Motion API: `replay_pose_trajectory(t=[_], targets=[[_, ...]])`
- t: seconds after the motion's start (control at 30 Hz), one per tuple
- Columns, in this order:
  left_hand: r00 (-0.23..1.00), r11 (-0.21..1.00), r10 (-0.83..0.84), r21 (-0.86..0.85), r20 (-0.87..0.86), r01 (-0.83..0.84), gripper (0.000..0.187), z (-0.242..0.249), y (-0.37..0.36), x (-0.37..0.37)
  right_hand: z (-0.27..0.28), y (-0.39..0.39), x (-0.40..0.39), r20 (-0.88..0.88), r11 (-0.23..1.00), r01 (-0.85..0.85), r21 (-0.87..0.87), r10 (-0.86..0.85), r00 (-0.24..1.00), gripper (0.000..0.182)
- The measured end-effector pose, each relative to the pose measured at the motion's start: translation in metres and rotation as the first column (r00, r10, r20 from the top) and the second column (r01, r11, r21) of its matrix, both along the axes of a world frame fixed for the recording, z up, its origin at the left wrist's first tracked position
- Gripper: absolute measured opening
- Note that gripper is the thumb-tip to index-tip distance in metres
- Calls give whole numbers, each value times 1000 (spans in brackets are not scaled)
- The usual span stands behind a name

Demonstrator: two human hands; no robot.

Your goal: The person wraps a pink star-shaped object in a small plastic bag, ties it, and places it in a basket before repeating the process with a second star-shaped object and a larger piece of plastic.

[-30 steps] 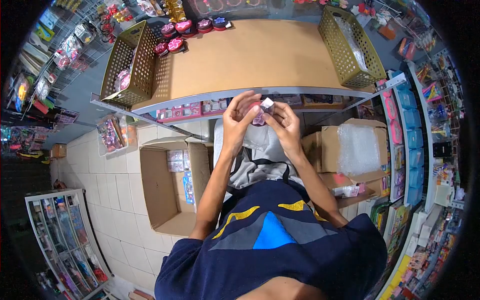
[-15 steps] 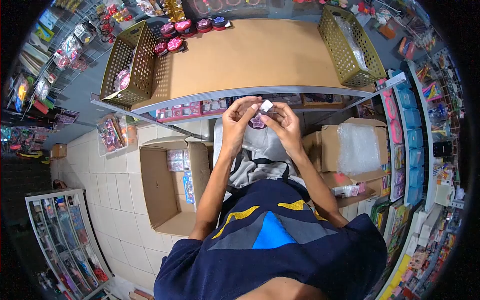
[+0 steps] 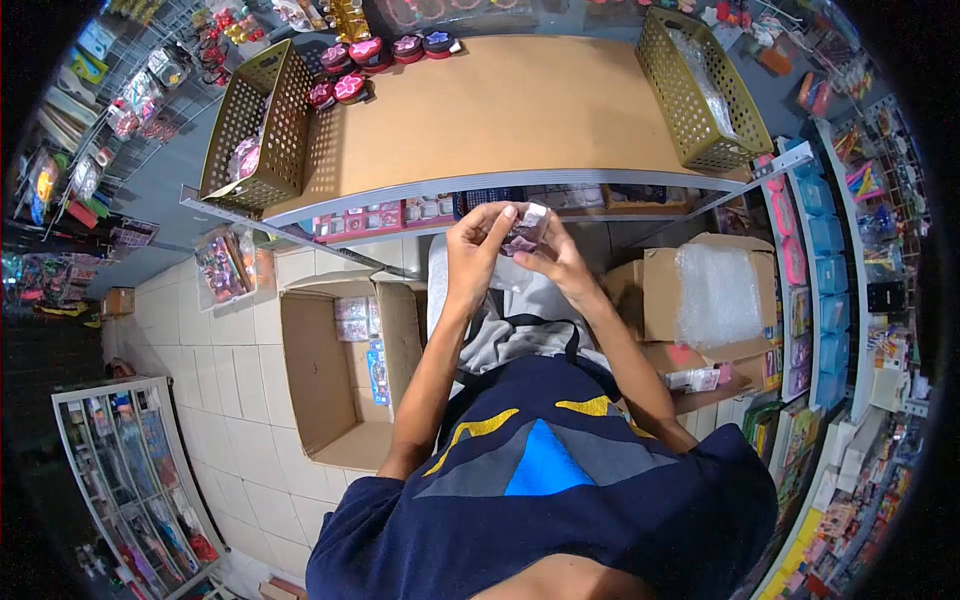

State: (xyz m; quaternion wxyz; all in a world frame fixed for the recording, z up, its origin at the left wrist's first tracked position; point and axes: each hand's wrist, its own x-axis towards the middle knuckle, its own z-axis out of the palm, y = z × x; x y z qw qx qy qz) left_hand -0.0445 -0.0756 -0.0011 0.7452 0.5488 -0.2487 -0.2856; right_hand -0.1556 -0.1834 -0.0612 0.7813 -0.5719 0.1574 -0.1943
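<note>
Both hands meet above my lap, in front of the shelf edge. My left hand [image 3: 477, 247] pinches the left side of a small dark purple item [image 3: 523, 234] with a white tag [image 3: 537, 211]. On its other side, my right hand [image 3: 562, 262] grips it with thumb and fingers. Clear plastic seems to surround the item, and its details are partly hidden by the fingers. Several round pink and dark red items [image 3: 351, 87] with flower tops stand at the back left of the brown shelf [image 3: 500, 110].
Perforated olive baskets stand at the shelf's left [image 3: 283, 130] and right [image 3: 700, 100] ends. An open cardboard box [image 3: 325, 380] is on the floor at left. Another box [image 3: 660, 300] with bubble wrap [image 3: 718, 298] is at right. Racks of goods line both sides.
The purple item has been turned between the fingers, so its flower face no longer shows plainly. My right hand has shifted slightly left and down.
</note>
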Motion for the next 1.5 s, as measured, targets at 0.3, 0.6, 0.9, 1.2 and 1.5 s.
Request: replay_pose_trajectory(t=[0.3,0.6,0.9,1.2,1.5], targets=[[997,997,-77,-9,22,77,19,5,-1,-1,-15,3,0,-73,982,-179,55,182,981,43],[993,999,-39,-6,109,40,19,13,1,0,-24,2,-4,-189,966,-221,-136,194,963,45],[999,976,-33,-217,-30,26,28,8,-5,3,-23,4,-3,-142,994,-66,-86,53,988,46],[981,975,-157,177,110,136,18,-21,11,8,3,1,-2,36,956,38,-292,-28,999,44],[996,995,-65,80,67,60,9,-21,-3,2,28,-6,2,74,953,266,-145,-258,963,11]])
